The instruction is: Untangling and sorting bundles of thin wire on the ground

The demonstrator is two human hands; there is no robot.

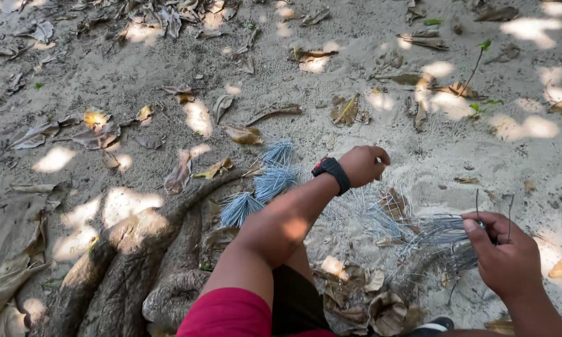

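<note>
Wire strands (387,218) lie loose on the sand mid-frame, where we seem to be gathering them: our right hand (502,253) pinches a bunch (440,231), our left hand (363,165) hovers curled, seemingly empty; next likely needs another strand picked

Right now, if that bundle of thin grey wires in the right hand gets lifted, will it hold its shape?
Probably springy: the wire bundle fans into separate strands. Likely light, pinched by the right hand alone. Loose ends may snag dry leaves.
</note>
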